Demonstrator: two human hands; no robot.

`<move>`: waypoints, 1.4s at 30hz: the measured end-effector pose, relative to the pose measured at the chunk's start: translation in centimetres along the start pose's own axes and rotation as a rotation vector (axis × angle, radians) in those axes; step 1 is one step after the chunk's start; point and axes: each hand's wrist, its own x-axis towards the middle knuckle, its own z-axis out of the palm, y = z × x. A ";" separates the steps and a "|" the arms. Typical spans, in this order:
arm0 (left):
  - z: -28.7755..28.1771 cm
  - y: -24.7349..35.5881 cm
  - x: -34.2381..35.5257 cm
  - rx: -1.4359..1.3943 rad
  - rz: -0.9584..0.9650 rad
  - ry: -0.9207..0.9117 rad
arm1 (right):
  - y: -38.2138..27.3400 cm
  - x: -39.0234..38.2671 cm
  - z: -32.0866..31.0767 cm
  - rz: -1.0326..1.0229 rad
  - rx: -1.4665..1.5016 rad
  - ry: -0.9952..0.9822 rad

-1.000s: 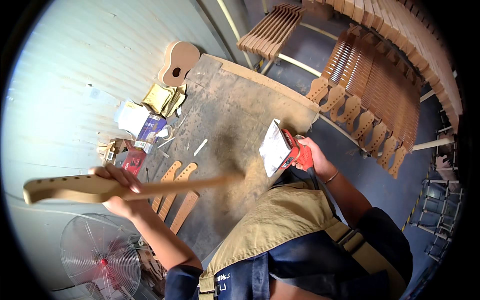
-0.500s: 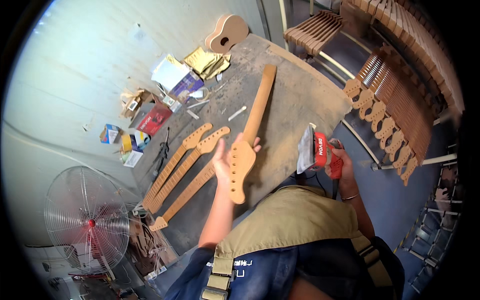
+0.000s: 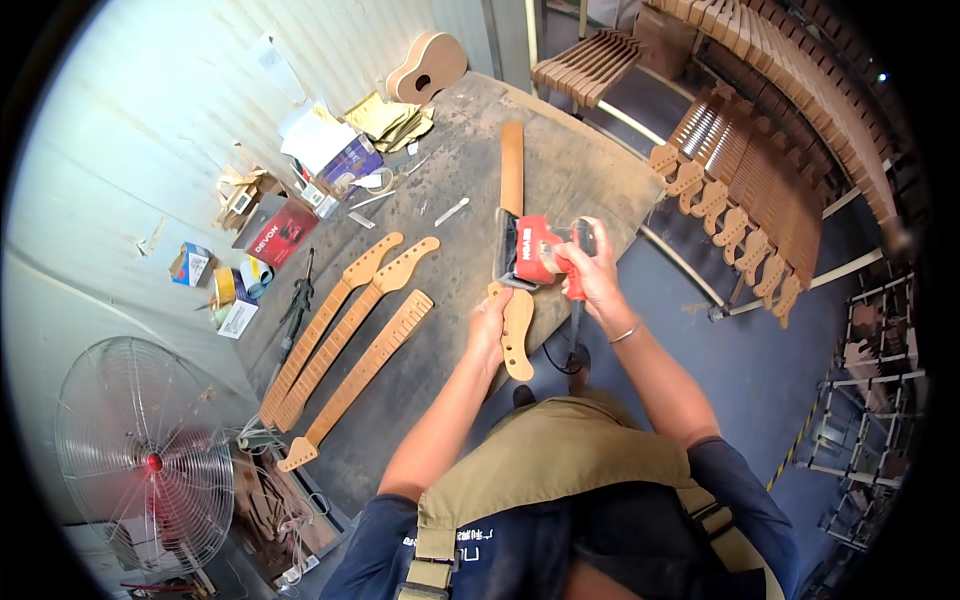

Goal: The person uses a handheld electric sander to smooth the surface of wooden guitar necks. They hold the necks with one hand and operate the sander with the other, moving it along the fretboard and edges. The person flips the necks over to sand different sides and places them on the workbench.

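My left hand (image 3: pixel 487 328) grips a wooden guitar neck (image 3: pixel 511 160) just by its headstock, the back of the neck facing up and its tuner holes toward me. My right hand (image 3: pixel 594 272) is closed around the handle of a red electric sander (image 3: pixel 536 250). The sander lies over the middle of that neck, its pad apparently on the wood, just above my left fingers. Three more necks lie on the worn workbench (image 3: pixel 600 140) to the left: two with headstocks up (image 3: pixel 355 277), one with headstock toward the near end (image 3: pixel 360 374).
Boxes (image 3: pixel 273 229), papers (image 3: pixel 390 120) and a guitar body (image 3: pixel 424 68) line the bench's back and left. A wire fan (image 3: pixel 145 420) stands at lower left. Racks of wooden necks (image 3: pixel 760 200) fill the right, beyond the bench edge and over the floor.
The neck has swung from crosswise at my left to pointing away from me. My right hand has brought the sander left onto it.
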 end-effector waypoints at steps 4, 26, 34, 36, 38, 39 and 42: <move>0.3 -0.9 0.2 -0.041 0.023 0.000 | -1.0 -0.7 1.2 -0.060 -0.123 -0.011; 4.6 -4.4 2.2 -0.253 0.052 -0.029 | -4.4 -12.8 -4.9 0.047 -0.120 0.078; 4.1 -4.5 3.1 -0.336 -0.170 -0.156 | -5.1 -16.0 -8.2 0.139 -0.141 0.060; 4.8 -5.1 3.2 -0.303 -0.171 -0.178 | -4.5 -16.2 -7.3 0.126 -0.147 0.183; 6.0 -5.3 2.9 -0.281 -0.182 -0.190 | -3.2 -15.6 -7.5 0.067 -0.107 0.225; 6.1 -5.2 2.9 -0.278 -0.183 -0.183 | -3.2 -15.3 -7.3 0.072 -0.084 0.225; 7.4 -4.5 1.0 -0.259 -0.109 -0.122 | -3.5 -14.1 -6.9 0.096 -0.116 0.233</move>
